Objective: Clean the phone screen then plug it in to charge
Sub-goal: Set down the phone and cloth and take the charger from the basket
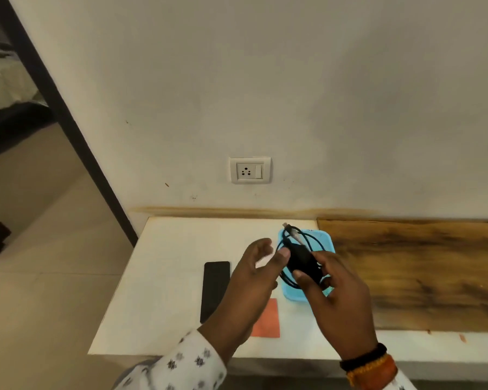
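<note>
Right hand [337,294] grips black charger [303,263], cable [307,237] coiled, above blue tray [289,296]. Left hand [254,280] relaxed, fingers spread, thumb touching charger. Phone [215,289] flat on white table [166,263], left of orange cloth [268,322]. Wall socket [250,170] above.

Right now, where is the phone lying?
In the head view, the phone lies flat on the white table, left of the left hand and the orange cloth.

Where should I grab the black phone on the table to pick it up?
Pinch the phone across its two long edges, from above. It lies flat, screen side up, on the white table, so fingers stay off the glass. Its near end is hidden behind the left hand.
</note>
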Motion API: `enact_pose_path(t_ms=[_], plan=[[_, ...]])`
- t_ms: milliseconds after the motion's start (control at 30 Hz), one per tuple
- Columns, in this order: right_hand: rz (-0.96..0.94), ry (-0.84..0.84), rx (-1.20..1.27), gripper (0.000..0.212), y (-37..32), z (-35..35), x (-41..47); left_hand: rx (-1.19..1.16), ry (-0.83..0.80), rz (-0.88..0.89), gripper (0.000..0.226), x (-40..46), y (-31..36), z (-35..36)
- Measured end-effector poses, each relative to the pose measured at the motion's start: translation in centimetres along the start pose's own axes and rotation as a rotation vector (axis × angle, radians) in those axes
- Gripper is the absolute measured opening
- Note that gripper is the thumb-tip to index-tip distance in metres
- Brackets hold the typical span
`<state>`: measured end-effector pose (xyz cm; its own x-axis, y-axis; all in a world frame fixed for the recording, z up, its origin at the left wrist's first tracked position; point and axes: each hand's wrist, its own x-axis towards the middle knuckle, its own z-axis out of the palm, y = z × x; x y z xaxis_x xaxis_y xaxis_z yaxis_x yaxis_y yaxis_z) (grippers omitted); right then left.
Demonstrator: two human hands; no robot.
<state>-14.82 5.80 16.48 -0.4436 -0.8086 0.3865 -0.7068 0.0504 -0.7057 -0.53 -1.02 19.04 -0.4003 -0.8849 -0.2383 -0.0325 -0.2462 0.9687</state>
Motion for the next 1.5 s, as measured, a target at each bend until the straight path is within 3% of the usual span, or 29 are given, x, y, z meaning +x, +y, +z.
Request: enact_pose_path(t_ms=[100,300,467,567,767,900,1000,1133,1333,1500], plan=[[-0.010,-0.004,0.034,0.036,-1.9,-0.7,-1.2,-0.025,0.018,-0.044,0.073,-1.3,0.7,-0.1],[-0.086,-0.029,0.017,0.025,-4.9,-1.3,-2.9,-0.112,-0.118,0.056,0.042,-4.0,0.5,-1.1],[-0.057,-0.097,0.134,0.024,-6.5,-1.6,-3.4,-0.223,-0.051,0.090,0.030,-5.0,0.3,-2.1],[0.002,-0.091,0.202,0.012,-6.1,-1.7,-3.2,-0.296,-0.009,0.059,0.038,-5.2,0.2,-2.9],[0.110,-0.089,0.197,0.007,-5.0,-1.1,-2.7,-0.493,0.051,-0.003,0.054,-4.2,0.3,-4.2],[0.197,-0.042,0.428,0.029,-5.2,-1.4,-1.8,-0.599,0.053,-0.035,0.043,-3.0,0.3,-5.0],[0.225,-0.003,0.548,0.028,-5.4,-2.0,-0.6,-0.692,0.037,-0.045,0.032,-2.2,0.8,-5.3],[0.221,0.054,0.650,0.023,-5.3,-3.0,1.2,-0.807,0.036,-0.094,0.049,-1.2,1.6,-5.4],[0.247,0.092,0.768,0.010,-5.7,-3.9,3.9,-0.797,-0.022,-0.152,0.045,0.2,2.6,-5.3],[0.240,-0.055,0.570,0.009,-5.5,-3.1,5.6,-0.682,-0.126,-0.101,0.032,1.2,3.7,-5.1]])
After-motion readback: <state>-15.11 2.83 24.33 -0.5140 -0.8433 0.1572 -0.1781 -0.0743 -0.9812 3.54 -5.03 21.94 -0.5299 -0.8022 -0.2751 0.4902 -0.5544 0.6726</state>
